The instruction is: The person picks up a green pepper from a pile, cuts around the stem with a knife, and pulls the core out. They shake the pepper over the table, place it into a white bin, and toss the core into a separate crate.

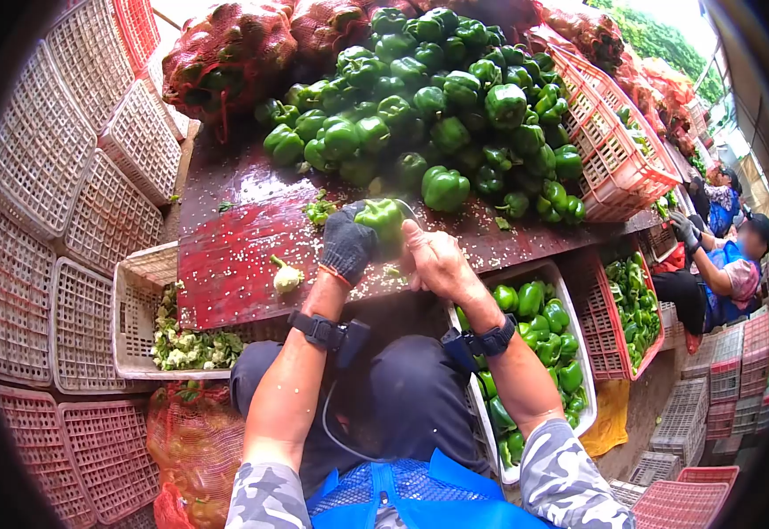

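Observation:
My left hand point(347, 242), in a dark glove, is closed around a green bell pepper point(381, 219) above the near part of the red table point(217, 282). Close beside the pepper, my bare right hand point(440, 263) is closed with the thumb up. A thin pale edge shows by its thumb, but what it grips is too blurred to name. A cut-out pepper core point(287, 276) lies left of my hands, and a smaller green scrap point(320, 210) lies behind my left hand. Whole bell peppers point(445, 189) are heaped just beyond both hands.
A white crate point(589, 388) of peppers stands by my right knee, and a pale crate point(129, 339) with cores by my left. Stacked crates point(36, 141) line the left side. Mesh sacks point(226, 57) stand behind the heap. Another person point(728, 273) sits at right.

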Motion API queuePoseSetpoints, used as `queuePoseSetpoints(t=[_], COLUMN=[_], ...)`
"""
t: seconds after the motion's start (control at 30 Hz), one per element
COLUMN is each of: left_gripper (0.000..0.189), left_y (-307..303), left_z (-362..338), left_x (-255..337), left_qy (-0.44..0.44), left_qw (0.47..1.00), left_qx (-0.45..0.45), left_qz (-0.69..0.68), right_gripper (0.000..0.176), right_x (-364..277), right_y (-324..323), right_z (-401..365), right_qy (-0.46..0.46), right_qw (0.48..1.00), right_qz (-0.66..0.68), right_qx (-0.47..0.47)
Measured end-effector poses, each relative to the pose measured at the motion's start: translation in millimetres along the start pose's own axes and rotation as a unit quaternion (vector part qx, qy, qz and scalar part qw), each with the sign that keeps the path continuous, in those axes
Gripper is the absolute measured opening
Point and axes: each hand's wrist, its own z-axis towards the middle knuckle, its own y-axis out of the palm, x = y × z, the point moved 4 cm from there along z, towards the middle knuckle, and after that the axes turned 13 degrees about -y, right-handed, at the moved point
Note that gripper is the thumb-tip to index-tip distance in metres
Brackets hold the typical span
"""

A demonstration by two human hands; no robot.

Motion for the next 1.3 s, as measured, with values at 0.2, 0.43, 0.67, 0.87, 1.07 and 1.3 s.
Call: queuePoseSetpoints(t=[0.2, 0.43, 0.67, 0.87, 1.07, 1.3], left_gripper=[0.012, 0.027, 0.019, 0.03, 0.027, 0.033], left_y=[3, -5, -1, -11, 12, 2], left_z=[9, -7, -10, -5, -19, -17], left_x=[1, 19, 15, 4, 48, 36], left_qy=[0.243, 0.338, 0.136, -0.055, 0.167, 0.146], left_qw=[0.749, 0.746, 0.79, 0.963, 0.971, 0.918], left_qx=[0.167, 0.137, 0.128, 0.125, 0.085, 0.116], left_qz=[0.593, 0.557, 0.585, 0.233, 0.147, 0.35], right_gripper=[0.06, 0.053, 0.061, 0.064, 0.065, 0.045], right_x=[11, 28, 8, 19, -4, 1], right_y=[13, -11, 9, 10, 6, 11], right_z=[-21, -21, 15, 15, 16, 15], right_qy=[-0.173, -0.058, -0.169, -0.19, -0.26, -0.227], right_qw=[0.981, 0.997, 0.978, 0.955, 0.962, 0.964], right_qz=[-0.046, 0.033, 0.112, 0.211, 0.019, 0.117], right_qx=[-0.07, 0.04, 0.037, 0.079, 0.082, 0.068])
